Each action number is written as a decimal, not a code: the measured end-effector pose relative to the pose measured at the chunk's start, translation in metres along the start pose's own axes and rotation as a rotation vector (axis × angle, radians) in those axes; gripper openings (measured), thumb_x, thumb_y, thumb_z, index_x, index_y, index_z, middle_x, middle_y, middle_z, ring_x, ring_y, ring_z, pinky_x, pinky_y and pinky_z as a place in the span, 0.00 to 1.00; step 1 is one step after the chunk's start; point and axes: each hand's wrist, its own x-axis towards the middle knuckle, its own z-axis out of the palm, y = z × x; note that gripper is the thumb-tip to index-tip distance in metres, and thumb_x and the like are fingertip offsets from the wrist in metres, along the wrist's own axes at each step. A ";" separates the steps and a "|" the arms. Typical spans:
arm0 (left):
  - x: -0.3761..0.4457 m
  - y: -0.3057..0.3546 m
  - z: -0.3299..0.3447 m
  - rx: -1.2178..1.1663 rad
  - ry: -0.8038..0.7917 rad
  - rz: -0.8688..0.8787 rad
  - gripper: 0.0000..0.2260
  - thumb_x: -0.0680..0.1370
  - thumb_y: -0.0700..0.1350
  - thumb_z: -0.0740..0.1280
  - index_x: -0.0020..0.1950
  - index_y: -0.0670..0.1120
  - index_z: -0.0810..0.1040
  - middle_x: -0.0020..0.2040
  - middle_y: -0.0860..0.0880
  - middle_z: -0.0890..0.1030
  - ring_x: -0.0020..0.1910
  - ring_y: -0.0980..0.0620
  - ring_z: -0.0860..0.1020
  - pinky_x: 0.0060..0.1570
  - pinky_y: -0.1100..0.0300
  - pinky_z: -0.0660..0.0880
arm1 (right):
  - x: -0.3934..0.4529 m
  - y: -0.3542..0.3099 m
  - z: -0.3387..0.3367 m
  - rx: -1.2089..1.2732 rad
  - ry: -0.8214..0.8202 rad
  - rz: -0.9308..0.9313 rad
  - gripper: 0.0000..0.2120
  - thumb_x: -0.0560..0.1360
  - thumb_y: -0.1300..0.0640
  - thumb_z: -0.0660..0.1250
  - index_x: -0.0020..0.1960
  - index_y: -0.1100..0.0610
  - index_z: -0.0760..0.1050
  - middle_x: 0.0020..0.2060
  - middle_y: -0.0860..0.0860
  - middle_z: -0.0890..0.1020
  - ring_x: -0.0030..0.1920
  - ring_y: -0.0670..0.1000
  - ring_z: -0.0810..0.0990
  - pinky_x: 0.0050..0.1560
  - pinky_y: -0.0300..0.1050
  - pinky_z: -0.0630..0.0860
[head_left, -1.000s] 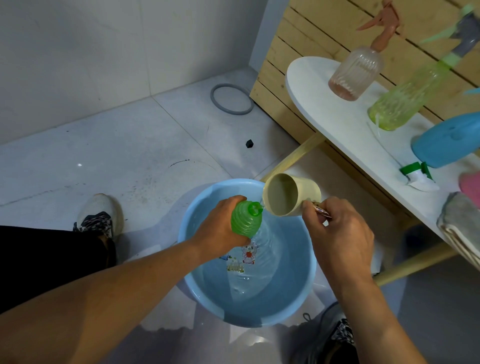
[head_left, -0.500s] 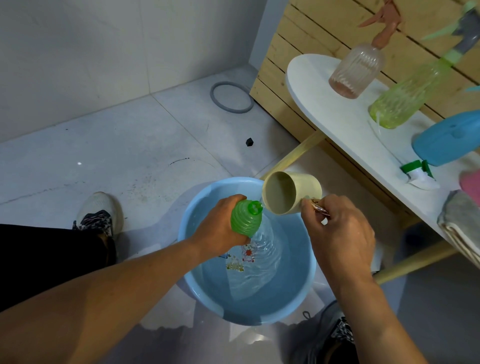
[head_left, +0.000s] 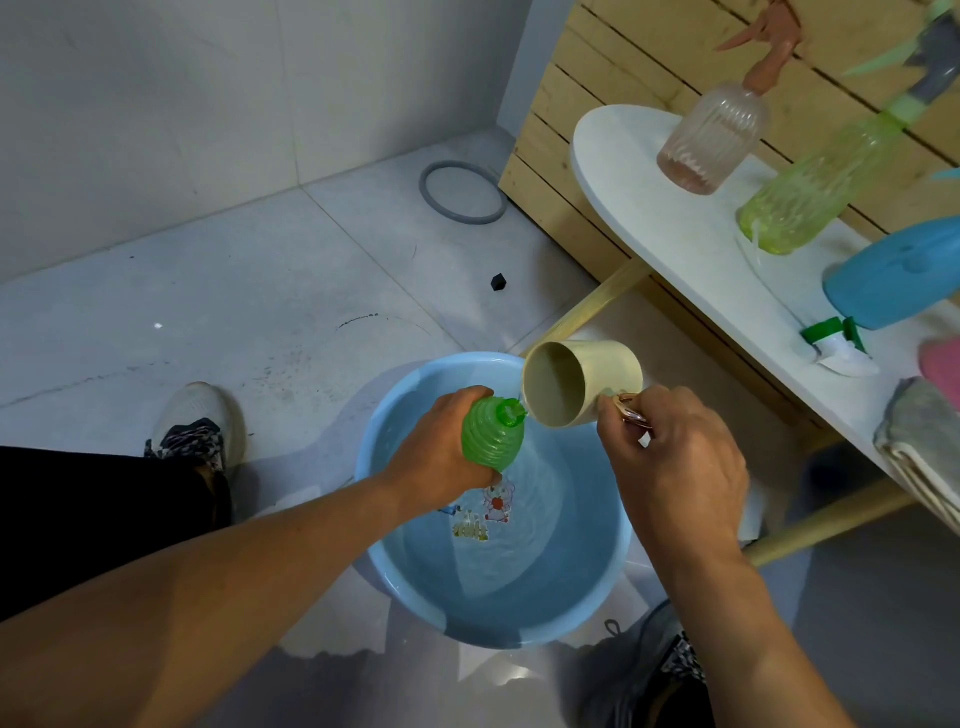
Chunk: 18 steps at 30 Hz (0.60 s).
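My left hand (head_left: 441, 447) grips a ribbed green bottle (head_left: 492, 434) with its open neck pointing up, held over a light blue basin (head_left: 389, 566) of water on the floor. My right hand (head_left: 680, 467) holds a cream mug (head_left: 587, 382) by its shiny handle. The mug is tipped on its side, its rim right at the bottle's mouth. A printed picture shows through the water at the basin's bottom.
A white table (head_left: 670, 228) on wooden legs stands to the right, bearing a pink spray bottle (head_left: 711, 140), a yellow-green spray bottle (head_left: 810, 202), a blue bottle (head_left: 898, 275), a green-white spray head (head_left: 836, 345) and a folded cloth (head_left: 924, 441). A grey ring (head_left: 462, 193) lies on the tiled floor.
The mug has tilted a little further towards the bottle's mouth. Both hands stay almost where they were over the basin.
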 end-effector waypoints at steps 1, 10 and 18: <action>0.000 0.000 0.000 -0.001 0.000 -0.002 0.45 0.63 0.46 0.85 0.75 0.54 0.66 0.68 0.52 0.71 0.65 0.51 0.72 0.67 0.49 0.73 | 0.000 0.000 0.000 -0.002 0.002 0.000 0.17 0.78 0.42 0.66 0.38 0.53 0.74 0.35 0.49 0.74 0.36 0.55 0.72 0.34 0.50 0.73; 0.000 -0.001 0.000 -0.004 -0.003 -0.004 0.45 0.64 0.46 0.85 0.76 0.55 0.65 0.68 0.52 0.70 0.65 0.51 0.72 0.67 0.50 0.72 | -0.001 0.000 -0.001 -0.017 0.053 -0.027 0.16 0.77 0.44 0.68 0.38 0.54 0.75 0.35 0.47 0.71 0.36 0.55 0.71 0.34 0.44 0.64; 0.000 0.000 0.001 0.001 0.010 0.005 0.44 0.63 0.47 0.85 0.74 0.56 0.67 0.66 0.53 0.71 0.64 0.52 0.73 0.66 0.49 0.73 | -0.002 -0.003 -0.003 -0.029 0.077 -0.066 0.15 0.78 0.44 0.68 0.39 0.54 0.75 0.35 0.48 0.73 0.36 0.55 0.70 0.33 0.44 0.64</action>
